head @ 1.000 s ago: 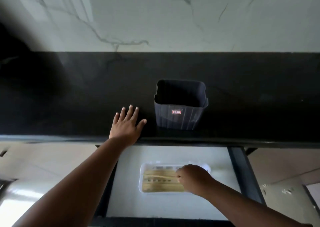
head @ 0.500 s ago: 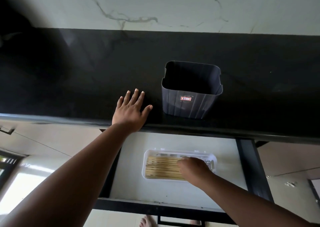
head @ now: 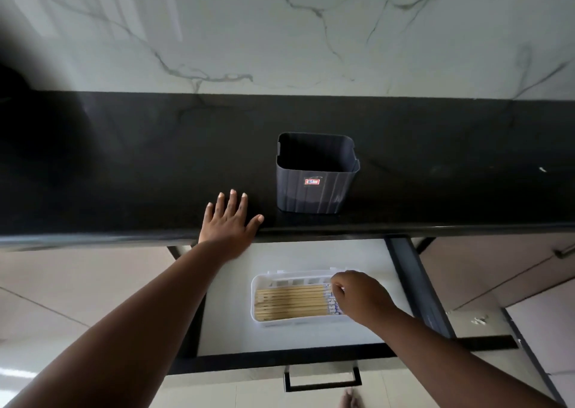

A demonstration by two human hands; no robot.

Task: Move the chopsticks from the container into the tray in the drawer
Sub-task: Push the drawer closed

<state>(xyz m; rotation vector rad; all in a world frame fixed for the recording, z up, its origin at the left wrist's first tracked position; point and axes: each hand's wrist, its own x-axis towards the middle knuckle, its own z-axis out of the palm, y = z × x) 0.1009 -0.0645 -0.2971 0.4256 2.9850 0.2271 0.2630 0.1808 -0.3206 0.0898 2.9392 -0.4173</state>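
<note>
1. Nearest to me, below the drawer front, sits a black handle; a bit of foot shows beneath it.
2. Inside the open drawer, the white tray holds the chopsticks, lying side by side, running left to right, with patterned ends at the right.
3. My right hand is over the tray's right end, fingers curled down onto those patterned ends. Whether they pinch a stick or only nudge it, I cannot tell.
4. I judge this to be the last step: settling the sticks level. Next I should let go, lift clear of the tray, and check the container.
5. Farther off, my left hand lies flat on the black counter edge, fingers spread, holding nothing.
6. Just right of it stands the dark ribbed container, which looks empty. Its small red-and-white sticker carries print too small to read.
7. Beyond is a veined marble wall.
</note>
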